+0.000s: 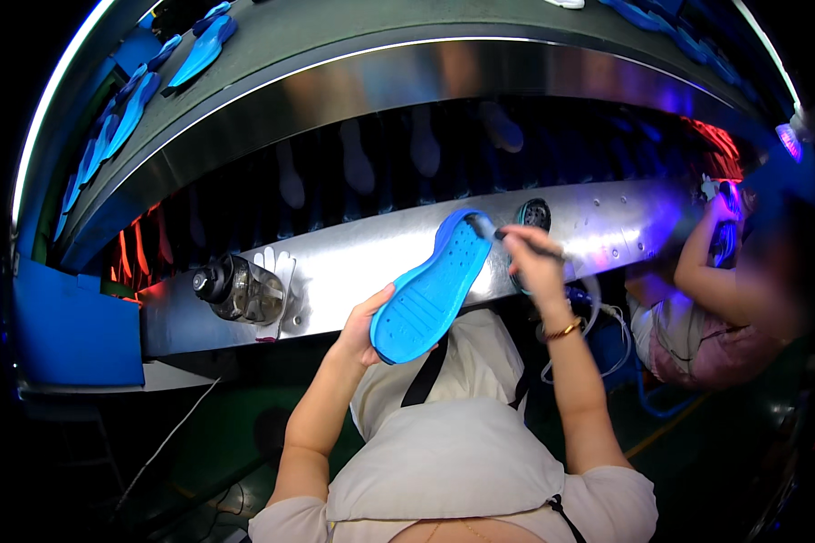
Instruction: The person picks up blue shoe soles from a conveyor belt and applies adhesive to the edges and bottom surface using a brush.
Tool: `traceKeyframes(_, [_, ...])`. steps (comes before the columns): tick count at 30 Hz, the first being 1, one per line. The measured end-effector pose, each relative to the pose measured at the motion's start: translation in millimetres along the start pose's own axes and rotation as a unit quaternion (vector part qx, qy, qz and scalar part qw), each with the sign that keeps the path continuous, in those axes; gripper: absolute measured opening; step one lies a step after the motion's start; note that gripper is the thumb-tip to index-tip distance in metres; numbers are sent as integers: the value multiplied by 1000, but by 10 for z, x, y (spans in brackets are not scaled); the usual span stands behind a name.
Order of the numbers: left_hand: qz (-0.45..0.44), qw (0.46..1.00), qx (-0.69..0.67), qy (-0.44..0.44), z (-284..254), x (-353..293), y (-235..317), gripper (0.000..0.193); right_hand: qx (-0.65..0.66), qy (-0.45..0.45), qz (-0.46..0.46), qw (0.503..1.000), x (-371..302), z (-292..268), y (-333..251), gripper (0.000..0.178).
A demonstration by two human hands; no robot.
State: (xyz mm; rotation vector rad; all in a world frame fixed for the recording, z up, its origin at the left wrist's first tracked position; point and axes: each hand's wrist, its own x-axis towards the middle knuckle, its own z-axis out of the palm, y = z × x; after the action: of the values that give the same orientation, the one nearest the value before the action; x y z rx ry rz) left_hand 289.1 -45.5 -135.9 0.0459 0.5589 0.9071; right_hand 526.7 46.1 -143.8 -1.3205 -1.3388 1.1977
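My left hand (360,330) grips the heel end of a bright blue shoe sole (426,303), fingers beneath it and the thumb along its edge. The sole is tilted with its hollow, raised-rim side facing up; small holes dot the toe half and grooves cross the heel half. Closed around a dark-handled brush (485,227) is my right hand (536,262). The brush head meets the inside of the sole at the toe rim. A bracelet circles my right wrist.
On the metal ledge (335,253) stand a dark-lidded clear bottle (249,291), a whitish glove (281,276) and a dark round holder (535,215). Blue soles (204,47) lie on the green conveyor belt (317,27) above. To the right, a co-worker (715,290) handles another piece.
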Motion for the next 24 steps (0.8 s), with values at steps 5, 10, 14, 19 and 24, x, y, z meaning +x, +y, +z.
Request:
traceKeyframes(5, [46,996,75,11,-56,24,73,50,6,-214,-88,973,-682,373,-272,20])
traceKeyframes(10, [251,938,241,6,485,-275,545,56,356,-238,33,903,-724,-63,-305,22])
traceKeyframes(14, [347,919,170,-75,1145,-119,1274,58,400,-131,42,906,-610,-166,-189,25])
traceKeyframes(19, [460,876,-92,-107,1382,628,2316,72,424,-126,70,894,-556,-75,-58,23])
traceKeyframes(24, [487,868,77,62,1586,1069,2364,79,429,-14,91,898,-584,-266,127,21])
